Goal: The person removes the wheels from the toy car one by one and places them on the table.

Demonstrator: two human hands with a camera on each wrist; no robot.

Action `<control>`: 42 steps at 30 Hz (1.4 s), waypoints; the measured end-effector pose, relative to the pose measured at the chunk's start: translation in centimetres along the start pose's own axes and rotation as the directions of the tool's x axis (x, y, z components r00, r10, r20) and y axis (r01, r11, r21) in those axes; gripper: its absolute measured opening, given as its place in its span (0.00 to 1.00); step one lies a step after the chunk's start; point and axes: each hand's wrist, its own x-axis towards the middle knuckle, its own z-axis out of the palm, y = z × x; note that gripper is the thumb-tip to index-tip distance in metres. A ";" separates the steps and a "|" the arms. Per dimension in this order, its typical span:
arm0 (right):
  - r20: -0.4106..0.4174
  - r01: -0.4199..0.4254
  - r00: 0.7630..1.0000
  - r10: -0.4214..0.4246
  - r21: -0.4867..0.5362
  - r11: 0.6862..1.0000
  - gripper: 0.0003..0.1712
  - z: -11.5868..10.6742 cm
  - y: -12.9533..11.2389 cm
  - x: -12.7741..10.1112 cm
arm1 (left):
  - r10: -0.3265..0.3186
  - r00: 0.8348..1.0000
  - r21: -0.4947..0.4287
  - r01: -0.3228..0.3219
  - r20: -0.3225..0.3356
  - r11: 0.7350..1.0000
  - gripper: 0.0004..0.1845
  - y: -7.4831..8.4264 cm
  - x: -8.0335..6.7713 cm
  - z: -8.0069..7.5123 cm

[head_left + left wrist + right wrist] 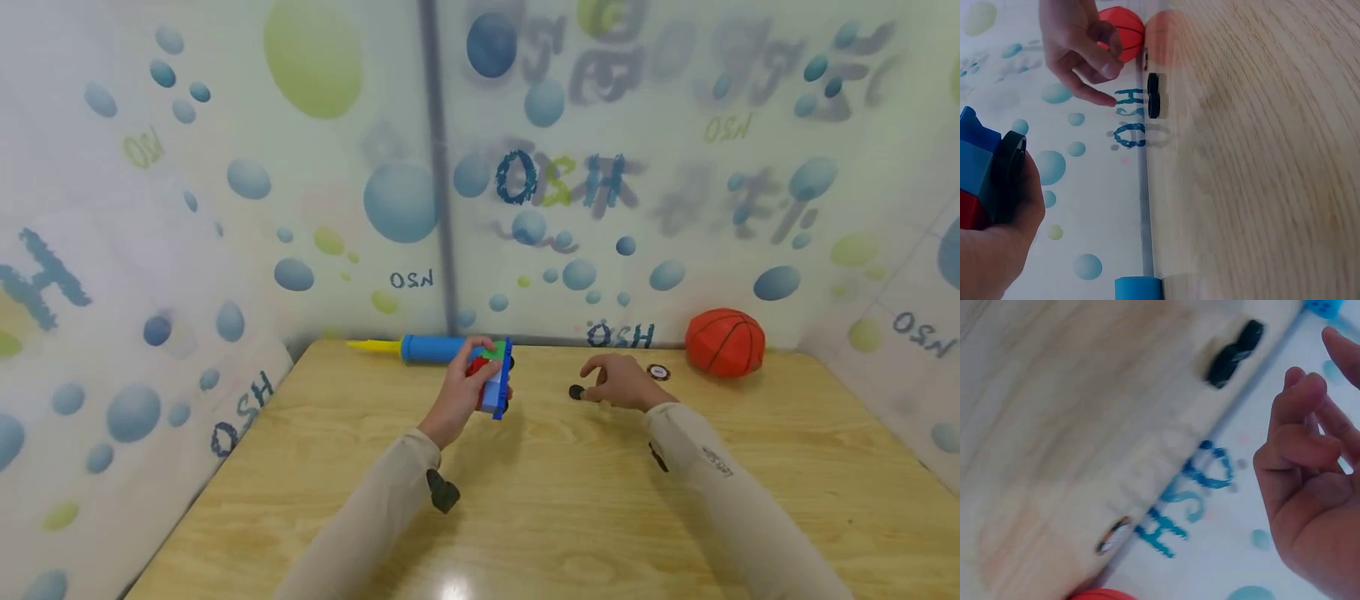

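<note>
Mid-frame, the left hand grasps a block car clear of the table. The right hand hovers loosely curled, holding nothing, beside a loose wheel; a careless nudge could roll it toward the ball.

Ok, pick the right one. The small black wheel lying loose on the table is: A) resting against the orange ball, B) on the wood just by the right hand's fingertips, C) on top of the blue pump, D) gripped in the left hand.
B: the small black wheel lies on the table right at the fingertips of the right hand, while the left hand holds the block toy car.
</note>
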 end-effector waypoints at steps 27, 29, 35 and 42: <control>-0.208 0.325 0.939 -0.275 0.265 0.908 0.16 0.9 -9.1 -2.1 | 0.036 0.998 -0.102 -0.032 0.041 0.994 0.19 -0.2 0.0 0.6; -0.245 0.357 0.922 -0.299 0.249 0.900 0.17 1.4 -9.6 -2.3 | 0.045 0.998 -0.112 -0.040 0.037 0.993 0.23 -0.2 0.1 0.6; -0.352 0.465 0.841 -0.412 0.078 0.882 0.20 2.9 -10.6 -2.9 | 0.055 0.998 -0.110 -0.051 0.037 0.993 0.27 -0.1 0.0 0.8; -0.420 0.499 0.741 -0.524 -0.179 0.848 0.25 4.4 -10.9 -3.4 | 0.038 0.997 -0.147 -0.027 0.069 0.989 0.25 0.0 -0.1 1.0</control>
